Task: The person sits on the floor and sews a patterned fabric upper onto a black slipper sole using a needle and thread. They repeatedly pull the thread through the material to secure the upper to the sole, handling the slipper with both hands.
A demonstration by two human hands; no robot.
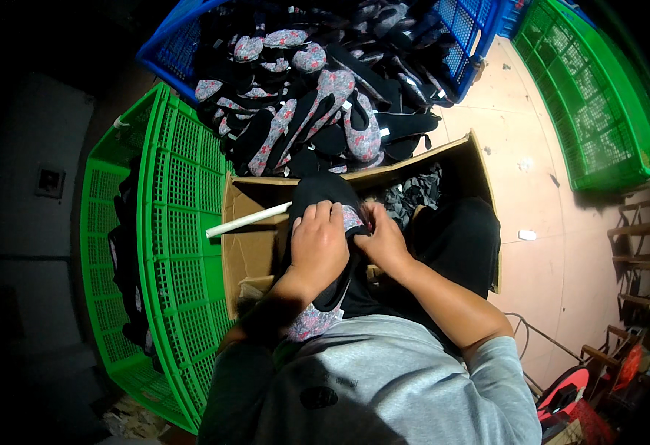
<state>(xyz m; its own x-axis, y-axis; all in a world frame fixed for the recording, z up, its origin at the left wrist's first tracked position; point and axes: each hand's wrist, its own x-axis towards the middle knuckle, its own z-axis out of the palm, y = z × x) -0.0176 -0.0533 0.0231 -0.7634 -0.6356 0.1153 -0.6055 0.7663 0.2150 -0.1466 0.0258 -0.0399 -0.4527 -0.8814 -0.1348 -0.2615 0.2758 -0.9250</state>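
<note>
A floral and black cloth shoe (352, 218) lies across my left thigh, largely covered by my hands. My left hand (320, 241) is closed over it, with the fingers side by side and pointing away from me. My right hand (386, 241) pinches the shoe's near right edge between thumb and fingers. Against my shirt, below my left wrist, rests a grey-pink floral cloth shoe part (314, 323) with a black inside; whether it belongs to the same shoe I cannot tell.
A cardboard box (254, 252) with dark scraps (418, 194) sits under my legs, a white rod (247, 221) across its left side. Beyond it, a blue crate (163, 59) overflows with similar shoes (273, 137). Green crates stand left (180, 185) and far right (592, 104). Wooden racks (636, 252) stand right.
</note>
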